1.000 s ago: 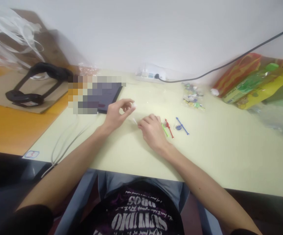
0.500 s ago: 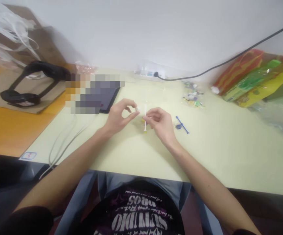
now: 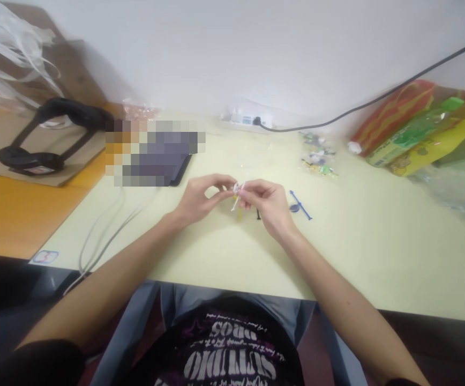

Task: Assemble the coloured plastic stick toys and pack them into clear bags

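My left hand (image 3: 202,197) pinches a small white piece (image 3: 235,187) between thumb and forefinger; its exact kind is too small to tell. Between the fingertips of my right hand (image 3: 267,201) is a thin white plastic stick (image 3: 235,203), tilted with its lower end toward me. The two white parts meet or nearly meet where the fingertips come together. Beneath them on the table lies a yellow piece (image 3: 239,214), partly hidden, and a black piece (image 3: 259,214) shows below my right hand. To the right are a blue stick (image 3: 301,206) and a small round blue piece (image 3: 294,208).
A bag of small coloured parts (image 3: 319,158) lies behind my right hand. At the back stands a white power strip (image 3: 248,119) with a black cable. A dark tablet (image 3: 180,170), partly blurred out, lies left; a green bottle (image 3: 413,131) and yellow bag (image 3: 437,147) are at right.
My left hand has moved right with its small white piece, up to the right hand. The white stick has turned from upright to a slant.
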`<control>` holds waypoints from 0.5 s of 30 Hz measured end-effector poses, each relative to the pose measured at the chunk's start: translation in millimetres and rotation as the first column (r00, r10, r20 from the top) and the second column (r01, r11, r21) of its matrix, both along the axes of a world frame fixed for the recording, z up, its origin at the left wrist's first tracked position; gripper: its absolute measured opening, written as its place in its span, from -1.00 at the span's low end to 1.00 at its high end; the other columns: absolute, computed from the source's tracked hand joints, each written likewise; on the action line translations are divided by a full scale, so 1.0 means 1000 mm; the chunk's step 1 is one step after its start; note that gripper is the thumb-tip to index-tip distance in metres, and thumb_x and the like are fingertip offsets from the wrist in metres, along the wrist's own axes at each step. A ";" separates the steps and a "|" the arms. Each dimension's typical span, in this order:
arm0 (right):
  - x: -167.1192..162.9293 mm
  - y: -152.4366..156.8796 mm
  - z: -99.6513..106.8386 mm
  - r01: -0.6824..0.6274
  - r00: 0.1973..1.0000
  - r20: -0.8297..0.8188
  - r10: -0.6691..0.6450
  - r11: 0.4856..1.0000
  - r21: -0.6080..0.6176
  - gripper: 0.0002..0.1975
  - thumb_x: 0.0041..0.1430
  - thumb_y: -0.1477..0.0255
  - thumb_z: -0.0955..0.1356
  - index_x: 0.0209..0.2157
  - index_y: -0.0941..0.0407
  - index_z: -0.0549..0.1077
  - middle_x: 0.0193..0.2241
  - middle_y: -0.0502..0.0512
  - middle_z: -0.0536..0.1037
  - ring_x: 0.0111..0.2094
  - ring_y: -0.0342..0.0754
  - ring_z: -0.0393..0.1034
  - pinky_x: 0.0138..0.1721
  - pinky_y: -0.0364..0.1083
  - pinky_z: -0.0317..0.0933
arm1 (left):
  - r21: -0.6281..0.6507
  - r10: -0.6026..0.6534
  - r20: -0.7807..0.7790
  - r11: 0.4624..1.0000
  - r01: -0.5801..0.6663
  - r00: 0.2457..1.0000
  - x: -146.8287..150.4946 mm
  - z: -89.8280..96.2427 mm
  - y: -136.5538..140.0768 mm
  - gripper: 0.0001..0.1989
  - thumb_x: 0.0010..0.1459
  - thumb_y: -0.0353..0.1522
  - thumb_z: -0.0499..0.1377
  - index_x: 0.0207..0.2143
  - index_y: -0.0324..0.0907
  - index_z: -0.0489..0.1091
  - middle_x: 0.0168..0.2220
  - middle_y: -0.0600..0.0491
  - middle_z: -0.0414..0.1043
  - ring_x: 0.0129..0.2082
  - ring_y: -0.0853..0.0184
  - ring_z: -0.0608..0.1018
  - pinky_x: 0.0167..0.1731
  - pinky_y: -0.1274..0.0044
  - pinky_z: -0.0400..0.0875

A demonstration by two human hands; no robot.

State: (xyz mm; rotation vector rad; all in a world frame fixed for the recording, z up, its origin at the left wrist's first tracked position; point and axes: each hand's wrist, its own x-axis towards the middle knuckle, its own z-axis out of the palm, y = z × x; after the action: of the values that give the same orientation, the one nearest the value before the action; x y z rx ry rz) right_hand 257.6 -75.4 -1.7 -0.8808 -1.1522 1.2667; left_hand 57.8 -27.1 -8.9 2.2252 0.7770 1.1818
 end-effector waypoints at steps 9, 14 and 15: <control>-0.001 -0.002 0.000 -0.002 0.998 0.056 0.003 1.000 -0.019 -0.63 0.00 0.10 0.60 -0.38 0.10 0.61 -0.51 0.00 0.57 -0.50 -0.12 0.42 -0.42 -0.09 0.33 | -0.191 -0.081 0.099 0.977 0.099 0.992 -0.001 0.003 -0.001 -0.73 0.28 -0.14 0.33 -0.11 -0.12 0.59 -0.12 -0.09 0.64 -0.15 0.22 0.65 -0.06 0.37 0.57; -0.001 -0.003 -0.001 -0.026 1.000 0.010 0.026 1.000 -0.005 -0.66 -0.01 0.14 0.61 -0.39 0.10 0.61 -0.55 -0.01 0.56 -0.52 -0.12 0.42 -0.44 -0.10 0.32 | -0.324 -0.140 0.186 0.925 0.195 0.973 -0.002 0.009 -0.004 -0.74 0.23 -0.15 0.38 -0.14 -0.13 0.60 -0.14 -0.10 0.63 -0.13 0.19 0.66 -0.05 0.33 0.58; -0.001 -0.002 -0.001 -0.030 1.000 -0.002 0.030 1.000 -0.003 -0.67 -0.01 0.15 0.62 -0.38 0.09 0.61 -0.55 -0.01 0.57 -0.52 -0.12 0.42 -0.44 -0.10 0.33 | -0.343 -0.149 0.199 0.915 0.211 0.969 -0.002 0.010 -0.004 -0.74 0.23 -0.16 0.38 -0.14 -0.13 0.60 -0.14 -0.11 0.63 -0.13 0.18 0.66 -0.05 0.33 0.58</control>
State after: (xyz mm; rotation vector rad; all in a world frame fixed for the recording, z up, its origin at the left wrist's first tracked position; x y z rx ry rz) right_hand 256.8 -77.9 -2.9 -0.8671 -1.1655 1.2934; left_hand 56.0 -31.0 1.4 1.8235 0.6440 1.0267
